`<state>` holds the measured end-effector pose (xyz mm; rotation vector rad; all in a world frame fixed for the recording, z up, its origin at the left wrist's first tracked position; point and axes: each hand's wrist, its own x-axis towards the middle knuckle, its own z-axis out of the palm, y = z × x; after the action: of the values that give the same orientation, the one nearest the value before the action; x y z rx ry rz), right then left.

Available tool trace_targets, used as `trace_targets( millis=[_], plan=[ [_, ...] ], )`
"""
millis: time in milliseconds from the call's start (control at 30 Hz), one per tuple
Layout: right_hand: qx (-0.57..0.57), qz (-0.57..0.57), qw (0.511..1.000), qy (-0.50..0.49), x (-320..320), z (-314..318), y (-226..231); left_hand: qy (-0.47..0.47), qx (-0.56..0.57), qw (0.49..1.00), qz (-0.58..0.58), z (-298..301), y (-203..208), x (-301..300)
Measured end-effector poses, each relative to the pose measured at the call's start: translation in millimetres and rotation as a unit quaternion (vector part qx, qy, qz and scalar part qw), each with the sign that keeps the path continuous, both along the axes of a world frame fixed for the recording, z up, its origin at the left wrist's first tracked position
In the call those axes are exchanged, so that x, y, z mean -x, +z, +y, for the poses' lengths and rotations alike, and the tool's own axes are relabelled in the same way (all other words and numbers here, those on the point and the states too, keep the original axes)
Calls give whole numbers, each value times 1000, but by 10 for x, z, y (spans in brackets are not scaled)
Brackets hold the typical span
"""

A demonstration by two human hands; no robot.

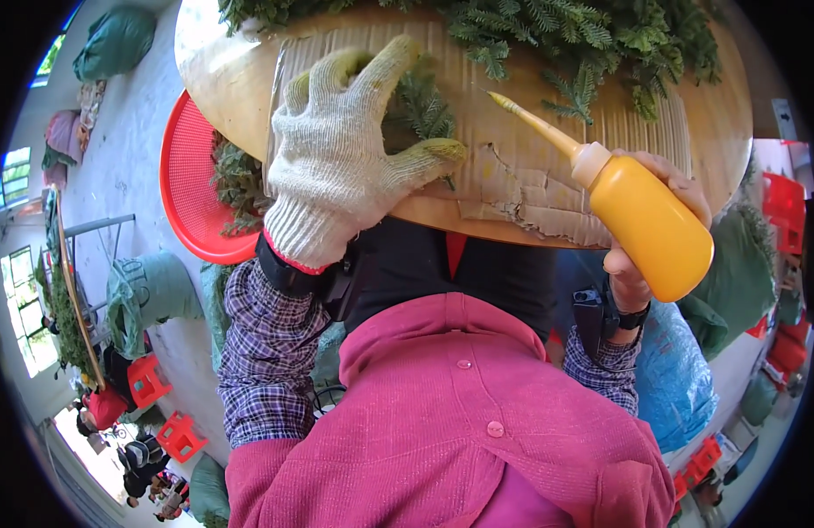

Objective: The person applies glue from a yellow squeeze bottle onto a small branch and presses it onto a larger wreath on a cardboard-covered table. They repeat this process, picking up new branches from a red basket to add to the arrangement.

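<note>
My left hand [332,163], in a cream knitted glove with yellow-green stained fingertips, spreads its fingers and thumb over the cardboard [548,189]. Beneath and beside it lies a small green fir sprig [422,104], showing between thumb and forefinger; it does not look gripped. Bare, my right hand [675,189] wraps round a yellow squeeze bottle [651,224] with a long tapered nozzle. The bottle is tilted, its nozzle pointing up and left above the cardboard, tip apart from the sprigs. Its body hides part of my right fingers.
Piled fir branches [574,35] cover the far side of the round wooden table [222,79]. At the left edge stands a red plastic basket [185,176] with greenery inside. Red stools [180,437], green sacks [117,42] and a blue plastic bag [675,361] stand around; people are at far lower left.
</note>
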<state>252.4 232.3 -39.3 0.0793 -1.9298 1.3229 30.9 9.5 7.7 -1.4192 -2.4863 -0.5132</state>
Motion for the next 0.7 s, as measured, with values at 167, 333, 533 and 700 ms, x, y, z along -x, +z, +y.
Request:
trace_targets(
  millis=[167, 333, 533, 700],
  plan=[
    [-14, 3, 1000, -4, 8, -19, 37, -21, -28, 999, 31, 3, -27, 32],
    [-30, 14, 999, 8, 16, -34, 97, 2, -12, 999, -30, 10, -50, 3],
    [-65, 25, 997, 19, 212, -319, 248, 13, -23, 1000, -6, 37, -94, 29],
    [-94, 22, 995, 6, 335, -633, 270, 18, -26, 999, 11, 28, -96, 13]
  ],
)
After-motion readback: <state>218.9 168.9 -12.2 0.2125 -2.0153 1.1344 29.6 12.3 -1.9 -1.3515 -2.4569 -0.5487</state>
